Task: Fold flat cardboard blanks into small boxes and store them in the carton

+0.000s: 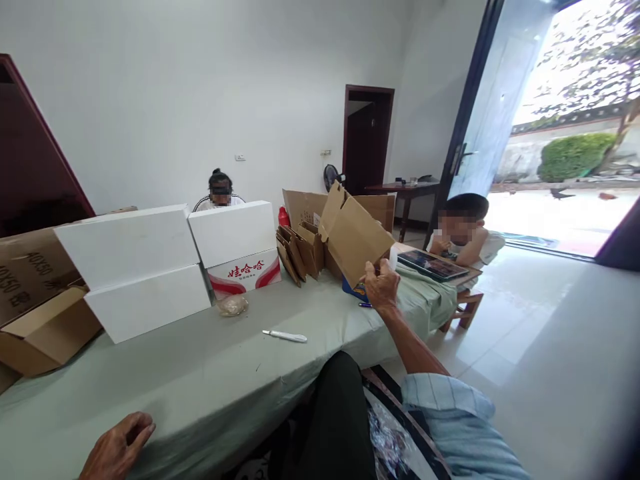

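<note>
My right hand is closed on the lower edge of a brown cardboard box, raised and tilted over the table's right side. Behind it, several folded cardboard pieces stand in a larger open carton. Low on the left, my left hand rests at the near edge of the green-covered table, its fingers curled in loosely and nothing visible in them. A white utility knife lies mid-table. Beyond it sits a roll of clear tape. A blue pen is just below the raised cardboard.
White boxes are stacked on the left, beside a red-and-white printed box. Brown cartons stand at the far left. A tablet lies at the right end near a seated person. Another person sits behind the boxes.
</note>
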Demonstrator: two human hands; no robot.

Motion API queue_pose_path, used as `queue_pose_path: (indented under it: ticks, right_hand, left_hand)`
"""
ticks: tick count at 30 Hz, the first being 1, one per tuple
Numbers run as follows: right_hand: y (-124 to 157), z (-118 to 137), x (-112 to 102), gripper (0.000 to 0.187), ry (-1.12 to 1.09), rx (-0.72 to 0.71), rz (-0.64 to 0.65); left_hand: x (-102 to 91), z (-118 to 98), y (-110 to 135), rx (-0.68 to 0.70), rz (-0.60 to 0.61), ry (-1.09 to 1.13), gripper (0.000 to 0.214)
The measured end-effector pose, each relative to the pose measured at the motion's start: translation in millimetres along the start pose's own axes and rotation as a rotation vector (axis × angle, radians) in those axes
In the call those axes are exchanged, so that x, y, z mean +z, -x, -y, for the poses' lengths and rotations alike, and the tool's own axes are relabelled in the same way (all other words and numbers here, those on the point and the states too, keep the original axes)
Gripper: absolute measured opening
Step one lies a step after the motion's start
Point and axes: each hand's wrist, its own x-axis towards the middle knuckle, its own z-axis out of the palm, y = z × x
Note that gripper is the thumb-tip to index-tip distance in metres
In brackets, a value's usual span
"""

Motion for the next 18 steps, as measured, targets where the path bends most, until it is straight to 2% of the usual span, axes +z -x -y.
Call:
queue_pose_path:
  ticks: [4,7,10,14,18]
  right_hand:
    - [14,-8,4,0.026,-0.013,-0.025,0.012]
    - [26,-10,0,0.027,-0.02,-0.039,0.02]
    - [32,-14,-8,0.028,0.003,-0.058,0.033]
    - [25,-20,-14,0.025,0.08,-0.093,0.025]
    - [11,-25,-9,0.022,0.156,-0.131,0.033]
  left_hand:
    - [9.4,0,0,-0.009,0.01,-0.035,0.059]
    - [14.2,-4,0,-0.001,0.007,-0.042,0.053]
    - [15.2,-8,0,0.008,0.062,-0.012,0.047]
    - [18.0,-8,-1,-0.023,0.079,0.014,0.047]
    - [23.5,-3,-1,-0.039,0.052,0.014,0.048]
